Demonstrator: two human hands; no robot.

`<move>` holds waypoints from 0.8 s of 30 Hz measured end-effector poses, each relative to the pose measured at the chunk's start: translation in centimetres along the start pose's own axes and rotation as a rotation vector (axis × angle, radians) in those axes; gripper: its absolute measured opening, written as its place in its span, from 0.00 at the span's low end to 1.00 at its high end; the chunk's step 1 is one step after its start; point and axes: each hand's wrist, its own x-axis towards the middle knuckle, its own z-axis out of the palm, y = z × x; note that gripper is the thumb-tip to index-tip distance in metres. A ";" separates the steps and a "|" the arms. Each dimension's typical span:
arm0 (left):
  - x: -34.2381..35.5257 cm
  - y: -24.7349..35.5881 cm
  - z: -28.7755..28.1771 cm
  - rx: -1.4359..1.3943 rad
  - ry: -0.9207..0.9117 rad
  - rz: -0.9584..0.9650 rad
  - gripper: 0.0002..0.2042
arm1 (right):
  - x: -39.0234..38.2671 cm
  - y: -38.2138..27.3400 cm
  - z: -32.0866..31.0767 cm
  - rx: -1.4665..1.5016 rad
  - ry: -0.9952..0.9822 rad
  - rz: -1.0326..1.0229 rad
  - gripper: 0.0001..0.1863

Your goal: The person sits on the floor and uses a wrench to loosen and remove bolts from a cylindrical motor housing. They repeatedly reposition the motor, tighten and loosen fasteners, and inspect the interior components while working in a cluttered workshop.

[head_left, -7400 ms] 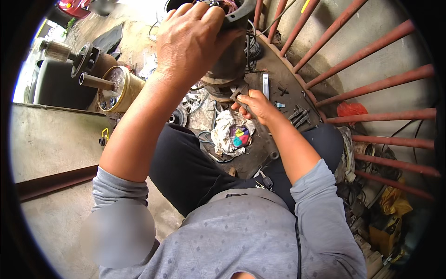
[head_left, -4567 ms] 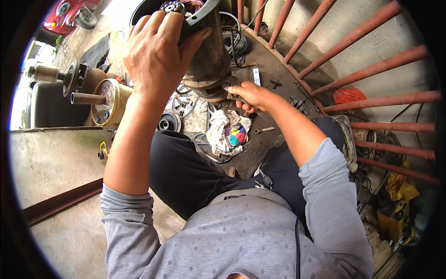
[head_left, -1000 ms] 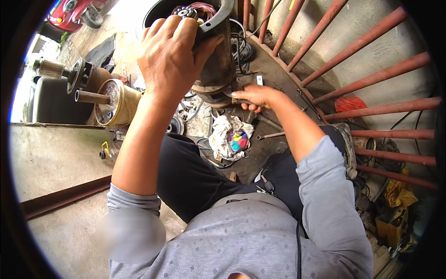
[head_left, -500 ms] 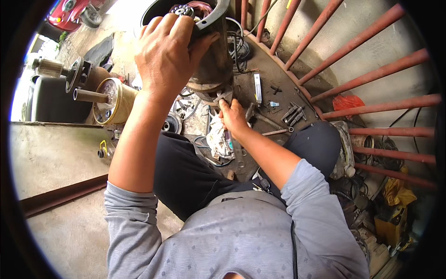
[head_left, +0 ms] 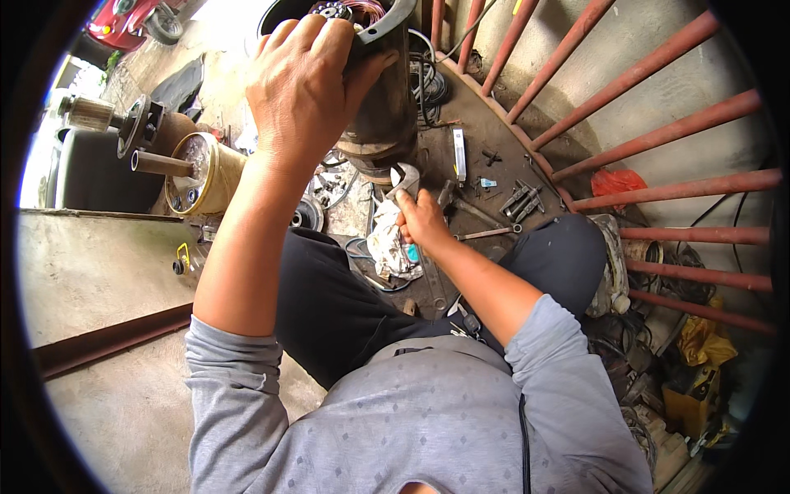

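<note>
Left hand on top of motor housing, right hand on wrench below it.

The left hand (head_left: 309, 78) is raised and clamped over the upper rim of the dark cylindrical motor housing (head_left: 387, 107), fingers curled onto the bracket at its top, where copper windings (head_left: 366, 10) show. The housing stands upright on the dirty floor, directly ahead of the person's knees. The right hand (head_left: 422, 221) sits lower and just right of the housing's base, closed around the handle of an open-ended wrench (head_left: 406, 179) whose jaw end points up toward the base; whether it touches the base cannot be told. A crumpled rag (head_left: 387, 249) lies just beside that hand. Loose spanners (head_left: 485, 233) lie to the right, near red railing bars (head_left: 658, 132). A rotor with shaft (head_left: 193, 169) rests to the left, well apart from both hands.
</note>
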 end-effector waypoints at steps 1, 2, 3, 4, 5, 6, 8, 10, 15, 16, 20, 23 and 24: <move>0.1 0.0 0.1 -0.003 0.004 -0.011 0.18 | 0.2 -0.3 -0.7 0.049 -0.030 -0.004 0.19; 0.0 0.0 0.1 -0.005 0.004 -0.010 0.18 | 0.5 -0.9 -1.3 0.001 -0.044 -0.026 0.18; 0.0 -0.1 0.1 0.004 0.004 -0.002 0.18 | 0.9 -1.7 -1.9 -0.027 -0.040 -0.038 0.17; 0.0 -0.1 0.2 0.002 -0.006 -0.012 0.18 | 1.2 -2.5 -2.5 -0.050 -0.069 -0.037 0.17; 0.0 0.0 0.2 -0.001 -0.016 -0.023 0.18 | 1.5 -3.5 -3.2 -0.099 -0.099 -0.038 0.16; 0.0 -0.1 0.2 -0.002 -0.008 -0.020 0.17 | 1.7 -4.4 -3.9 -0.100 -0.153 0.035 0.16; 0.0 0.0 0.2 0.000 -0.001 -0.016 0.17 | 2.3 -6.4 -5.5 -0.111 -0.295 0.120 0.16; -0.1 0.0 0.2 -0.001 -0.001 -0.016 0.17 | 3.5 -8.2 -6.9 -0.248 -0.366 0.202 0.17; -0.1 -0.1 0.4 0.002 0.016 -0.019 0.17 | 7.8 -10.9 -7.8 -0.467 -0.600 0.330 0.21; 0.0 -0.2 0.4 0.008 0.015 -0.016 0.17 | 7.8 -10.8 -8.1 -0.448 -0.620 0.261 0.21; -0.1 -0.3 0.5 0.001 -0.007 -0.038 0.18 | 4.9 -7.5 -5.0 -0.319 -0.270 0.168 0.18; 0.0 -0.1 0.7 -0.004 0.021 -0.040 0.17 | 1.6 -3.3 1.4 0.064 -0.011 0.007 0.16; -0.1 0.0 0.5 0.004 -0.008 -0.052 0.17 | 1.4 -2.5 4.0 0.279 0.031 0.074 0.18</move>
